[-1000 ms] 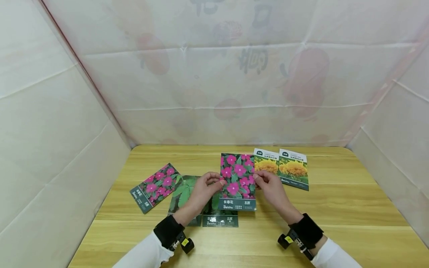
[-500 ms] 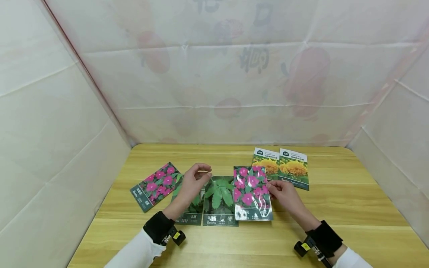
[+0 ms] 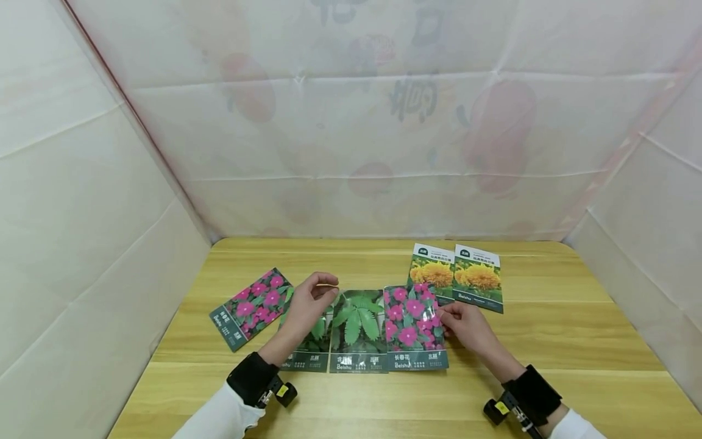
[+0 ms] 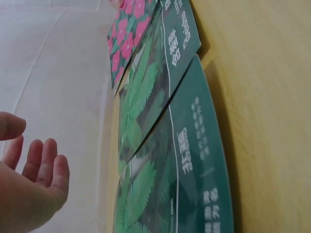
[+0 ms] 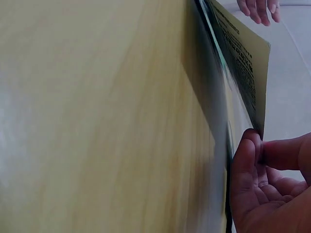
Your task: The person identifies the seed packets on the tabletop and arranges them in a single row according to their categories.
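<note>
My right hand (image 3: pixel 468 329) pinches the right edge of a pink-flowered seed packet (image 3: pixel 407 332) low over the table. In the right wrist view, thumb and finger grip the packet's edge (image 5: pixel 248 68), and its printed back shows tilted. Left of it lies a green-leaf seed packet (image 3: pixel 358 332). My left hand (image 3: pixel 307 305) hovers with loosely bent fingers and holds nothing, partly hiding a second green-leaf packet (image 3: pixel 314 350). In the left wrist view, that hand (image 4: pixel 36 184) is apart from the packets.
Another pink-flowered packet (image 3: pixel 252 309) lies slanted at the left. Two yellow-flowered packets (image 3: pixel 432 268) (image 3: pixel 478 277) are at the back right; the held packet overlaps the nearer one in the head view. Pale cloth walls (image 3: pixel 340 201) enclose the wooden table (image 3: pixel 548 341).
My left hand has released the pink-flowered packet and moved left. My right hand has carried the packet right and down, beside the middle green-leaf packet, which is now uncovered.
</note>
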`<state>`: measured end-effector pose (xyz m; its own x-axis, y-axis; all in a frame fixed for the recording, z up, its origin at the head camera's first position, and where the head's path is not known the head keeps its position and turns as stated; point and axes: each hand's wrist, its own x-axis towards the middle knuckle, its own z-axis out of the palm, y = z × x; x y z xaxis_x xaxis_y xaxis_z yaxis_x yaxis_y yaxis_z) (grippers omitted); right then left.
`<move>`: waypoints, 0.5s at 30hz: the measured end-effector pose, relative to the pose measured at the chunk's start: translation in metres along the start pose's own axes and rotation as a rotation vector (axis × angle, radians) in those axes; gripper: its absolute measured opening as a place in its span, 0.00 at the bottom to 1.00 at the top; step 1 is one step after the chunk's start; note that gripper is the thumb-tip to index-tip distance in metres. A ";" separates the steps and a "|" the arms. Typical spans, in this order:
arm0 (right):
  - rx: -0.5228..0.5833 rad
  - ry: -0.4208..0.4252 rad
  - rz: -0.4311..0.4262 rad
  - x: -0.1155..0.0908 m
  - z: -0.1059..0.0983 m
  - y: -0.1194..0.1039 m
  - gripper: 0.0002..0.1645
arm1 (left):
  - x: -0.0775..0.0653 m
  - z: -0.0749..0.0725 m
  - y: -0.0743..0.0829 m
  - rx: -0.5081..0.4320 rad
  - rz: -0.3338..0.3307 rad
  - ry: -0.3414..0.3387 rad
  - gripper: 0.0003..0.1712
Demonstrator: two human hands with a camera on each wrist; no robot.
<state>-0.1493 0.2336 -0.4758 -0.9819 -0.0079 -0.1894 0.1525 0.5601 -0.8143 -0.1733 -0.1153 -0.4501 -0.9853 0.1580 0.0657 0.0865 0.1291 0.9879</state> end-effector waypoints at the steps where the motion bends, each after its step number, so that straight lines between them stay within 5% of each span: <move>1: 0.003 -0.002 0.004 0.000 0.000 0.001 0.13 | 0.000 -0.001 0.000 0.004 -0.009 0.003 0.14; 15: -0.089 0.005 -0.034 0.002 0.000 0.007 0.15 | -0.002 -0.007 0.000 0.042 -0.034 0.000 0.14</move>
<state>-0.1506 0.2371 -0.4816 -0.9869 -0.0238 -0.1594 0.1088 0.6313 -0.7679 -0.1721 -0.1225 -0.4492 -0.9877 0.1531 0.0319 0.0589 0.1755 0.9827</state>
